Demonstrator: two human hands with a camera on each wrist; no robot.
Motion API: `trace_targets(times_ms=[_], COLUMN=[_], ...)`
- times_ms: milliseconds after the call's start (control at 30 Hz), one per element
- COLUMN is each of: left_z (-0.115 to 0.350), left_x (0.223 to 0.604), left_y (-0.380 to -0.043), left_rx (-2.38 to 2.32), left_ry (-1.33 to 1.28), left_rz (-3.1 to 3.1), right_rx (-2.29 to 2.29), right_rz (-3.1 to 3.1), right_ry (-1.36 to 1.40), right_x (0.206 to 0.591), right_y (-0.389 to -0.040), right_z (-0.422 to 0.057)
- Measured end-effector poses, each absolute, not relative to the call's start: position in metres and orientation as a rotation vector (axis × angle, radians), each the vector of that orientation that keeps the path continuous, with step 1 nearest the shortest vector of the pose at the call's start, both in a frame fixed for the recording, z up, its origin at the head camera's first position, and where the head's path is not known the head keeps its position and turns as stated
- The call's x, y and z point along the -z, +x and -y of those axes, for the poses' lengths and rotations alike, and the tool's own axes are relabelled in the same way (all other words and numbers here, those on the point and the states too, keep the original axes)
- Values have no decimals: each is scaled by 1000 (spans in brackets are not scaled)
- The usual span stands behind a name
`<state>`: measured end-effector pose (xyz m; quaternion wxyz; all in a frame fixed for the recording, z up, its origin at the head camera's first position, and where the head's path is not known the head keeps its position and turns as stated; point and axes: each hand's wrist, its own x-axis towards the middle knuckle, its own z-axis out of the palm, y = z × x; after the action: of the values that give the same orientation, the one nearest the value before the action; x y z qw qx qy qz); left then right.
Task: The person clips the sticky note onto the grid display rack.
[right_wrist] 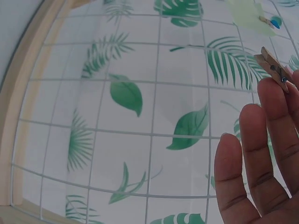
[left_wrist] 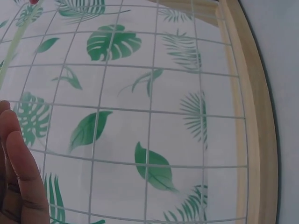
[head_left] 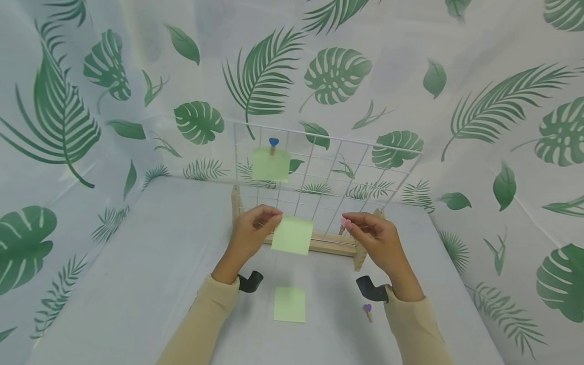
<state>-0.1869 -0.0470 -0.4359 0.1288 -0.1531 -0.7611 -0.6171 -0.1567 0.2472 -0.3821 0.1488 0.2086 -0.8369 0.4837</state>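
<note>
My left hand (head_left: pixel 253 228) pinches a pale green sticky note (head_left: pixel 293 235) by its upper left corner, in front of a white wire grid (head_left: pixel 328 167). In the left wrist view the note (left_wrist: pixel 14 44) shows edge-on near the fingers (left_wrist: pixel 25 168). Between thumb and fingertips, my right hand (head_left: pixel 376 235) pinches a small wooden clothespin with a pink top (head_left: pixel 344 223). Its wooden end (right_wrist: pixel 273 67) points away from the fingers in the right wrist view. Higher on the grid, a clothespin with a blue heart (head_left: pixel 273 143) holds another green note (head_left: pixel 270 165).
The grid stands in a wooden base (head_left: pixel 333 246) on a white table (head_left: pixel 182 284). One more green note (head_left: pixel 289 304) lies nearer, with a purple-heart clothespin (head_left: pixel 368 312) to its right. Leaf-patterned cloth (head_left: pixel 392 50) hangs behind and at both sides.
</note>
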Motion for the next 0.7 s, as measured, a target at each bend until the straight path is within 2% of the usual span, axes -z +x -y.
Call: trace_targets(times_ms=[700], left_z=[45], left_x=[425], left_y=[-196], left_rx=[1798], left_ry=[-499], left_rz=[2176], right_rx=[-1344], right_rz=[2390], right_ry=[672], right_x=[374], right_y=[-165], right_z=[-246])
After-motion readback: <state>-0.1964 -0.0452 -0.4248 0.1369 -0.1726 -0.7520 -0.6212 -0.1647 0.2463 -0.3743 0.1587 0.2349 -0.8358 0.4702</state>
